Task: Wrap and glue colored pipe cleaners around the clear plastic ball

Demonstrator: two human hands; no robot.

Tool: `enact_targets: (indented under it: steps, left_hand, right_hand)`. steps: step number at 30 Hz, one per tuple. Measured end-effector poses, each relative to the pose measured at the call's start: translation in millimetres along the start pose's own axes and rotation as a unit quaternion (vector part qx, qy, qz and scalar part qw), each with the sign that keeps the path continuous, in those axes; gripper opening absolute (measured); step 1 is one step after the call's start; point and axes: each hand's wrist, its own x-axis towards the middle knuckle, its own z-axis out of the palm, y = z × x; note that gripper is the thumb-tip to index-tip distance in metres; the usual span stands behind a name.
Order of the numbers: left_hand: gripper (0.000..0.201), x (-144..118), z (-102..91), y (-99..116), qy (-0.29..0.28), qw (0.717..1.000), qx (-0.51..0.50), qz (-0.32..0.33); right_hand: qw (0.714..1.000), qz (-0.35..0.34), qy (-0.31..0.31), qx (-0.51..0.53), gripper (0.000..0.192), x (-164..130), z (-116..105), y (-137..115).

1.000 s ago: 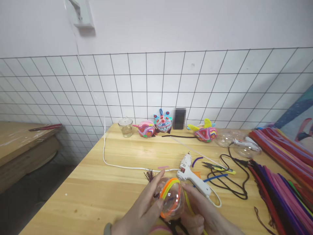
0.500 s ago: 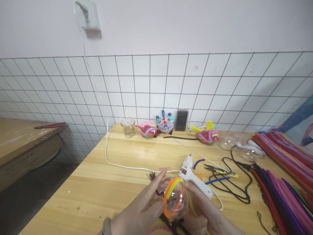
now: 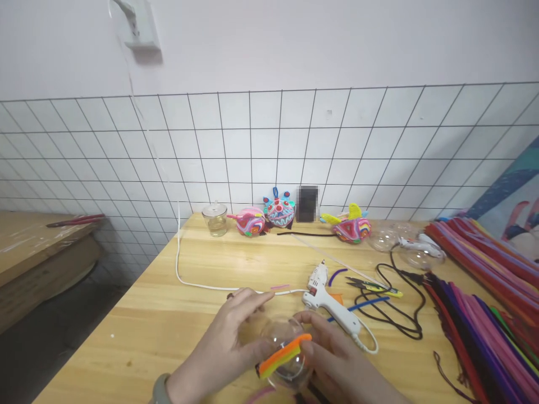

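Observation:
A clear plastic ball (image 3: 280, 331) is held between my two hands low in the view. Orange and yellow pipe cleaners (image 3: 284, 356) lie side by side as a band across its near face. My left hand (image 3: 231, 336) curves round the ball's left side, thumb by the end of the band and fingers stretched over the far side. From the right, my right hand (image 3: 332, 350) grips the ball, its thumb at the upper end of the band. Just beyond lies a white glue gun (image 3: 332, 303), nozzle pointing away.
Along the back stand a lidded glass cup (image 3: 214, 219), several colourful pipe-cleaner fish (image 3: 352, 229) and a blurred dark rectangle (image 3: 307, 203). Cutters (image 3: 360, 283), a coiled black cord (image 3: 379, 331) and bundles of pipe cleaners (image 3: 467, 320) lie to the right, near clear balls (image 3: 383, 238).
The ball has been turned, so the band that looped upright now slants across its front. My left hand has shifted left and up, its fingers more spread. The view has swung slightly right.

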Motion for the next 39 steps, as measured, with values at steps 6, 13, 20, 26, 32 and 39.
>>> enact_targets:
  steps: [6, 13, 20, 26, 32, 39]
  left_hand:
    - [0.062, 0, 7.8, 17, -0.125, 0.980, -0.143, -0.062]
    - [0.073, 3, 10.9, 23, -0.153, 0.951, -0.224, -0.150]
    - [0.063, 2, 16.9, 20, -0.160, 0.943, -0.237, -0.168]
    - [0.055, 3, 23.9, 15, -0.152, 0.952, -0.237, -0.116]
    - [0.058, 2, 25.4, 10, -0.128, 0.959, -0.232, -0.099]
    - [0.050, 0, 21.5, 6, -0.132, 0.935, -0.312, -0.109]
  right_hand:
    - [0.980, -0.043, 0.003, -0.195, 0.028, -5, -9, 0]
    - [0.950, -0.047, 0.021, -0.307, 0.023, -8, -2, -11]
    - [0.943, -0.044, 0.011, -0.329, 0.027, -9, 4, -17]
    - [0.927, -0.050, 0.012, -0.371, 0.034, -7, 4, -19]
    - [0.935, -0.050, 0.008, -0.352, 0.028, -10, 5, -21]
    - [0.985, 0.035, 0.000, -0.170, 0.054, -8, -10, -12]
